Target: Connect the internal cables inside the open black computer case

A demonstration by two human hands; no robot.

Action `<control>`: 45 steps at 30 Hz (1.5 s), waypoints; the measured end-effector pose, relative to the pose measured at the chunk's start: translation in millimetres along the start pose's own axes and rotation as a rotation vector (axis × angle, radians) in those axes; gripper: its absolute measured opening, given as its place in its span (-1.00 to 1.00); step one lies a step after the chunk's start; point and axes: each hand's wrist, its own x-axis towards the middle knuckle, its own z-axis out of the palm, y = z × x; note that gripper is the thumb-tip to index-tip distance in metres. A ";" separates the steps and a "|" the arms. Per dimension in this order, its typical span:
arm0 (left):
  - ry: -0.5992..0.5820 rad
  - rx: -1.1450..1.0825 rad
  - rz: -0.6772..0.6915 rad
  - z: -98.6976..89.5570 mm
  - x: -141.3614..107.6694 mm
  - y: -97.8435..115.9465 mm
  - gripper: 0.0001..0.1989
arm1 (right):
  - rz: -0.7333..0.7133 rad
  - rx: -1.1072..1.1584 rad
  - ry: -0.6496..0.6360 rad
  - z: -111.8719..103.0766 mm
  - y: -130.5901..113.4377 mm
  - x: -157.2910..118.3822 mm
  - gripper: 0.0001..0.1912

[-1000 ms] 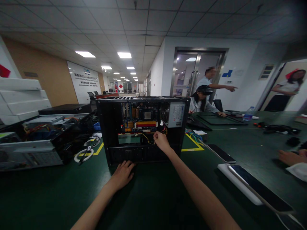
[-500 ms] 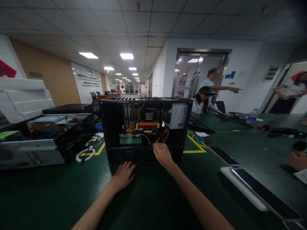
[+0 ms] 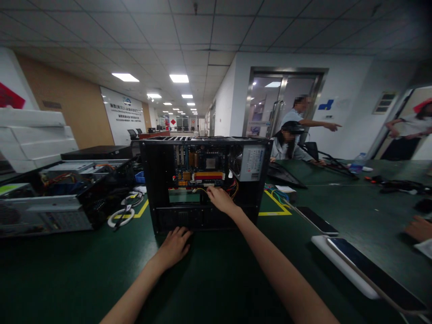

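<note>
A black computer case (image 3: 205, 219) lies open-faced toward me on the green table (image 3: 205, 279). Inside are a motherboard (image 3: 184, 168) with yellow and red memory slots (image 3: 209, 176) and a silver power supply (image 3: 251, 164) at upper right. My right hand (image 3: 222, 200) reaches into the opening below the slots, its fingers closed around a thin yellow cable (image 3: 200, 189). The cable's pale plug end sticks out left of the fingertips. My left hand (image 3: 174, 246) rests palm down, fingers spread, on the table against the case's lower front edge.
Another opened computer case (image 3: 57, 211) stands at left beside coiled white cables (image 3: 120, 218). Right of my case lie coloured wires (image 3: 278, 196), phones (image 3: 374, 270) and a water bottle (image 3: 357, 163). Across the table a person handles a black frame; another person's hand (image 3: 418, 228) shows at far right.
My right hand has moved up and slightly left inside the case, along the yellow cable. My left hand stays put. Across the table, the person has raised the black frame.
</note>
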 end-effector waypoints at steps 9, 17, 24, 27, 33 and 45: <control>0.000 0.018 -0.002 0.5 0.7 -0.7 -0.62 | -0.070 0.044 -0.480 26.5 0.5 47.4 -0.73; -0.007 0.011 -0.001 -3.6 -0.6 1.2 -0.64 | 0.083 -0.046 -0.766 29.5 -3.6 50.7 -0.56; -0.032 0.014 -0.016 -3.7 0.4 1.2 -0.62 | 0.176 0.058 -0.912 31.4 3.4 52.8 -0.72; -0.028 0.011 -0.004 -2.8 0.3 0.6 -0.61 | 0.223 0.120 -0.900 34.4 5.6 52.9 -0.78; -0.014 0.021 -0.001 -1.5 0.5 -0.6 -0.62 | 0.222 0.152 -0.818 39.7 8.6 53.9 -0.77; -0.022 0.023 -0.004 -0.7 0.5 -0.5 -0.62 | 0.248 0.311 -0.509 34.8 9.4 47.3 -0.93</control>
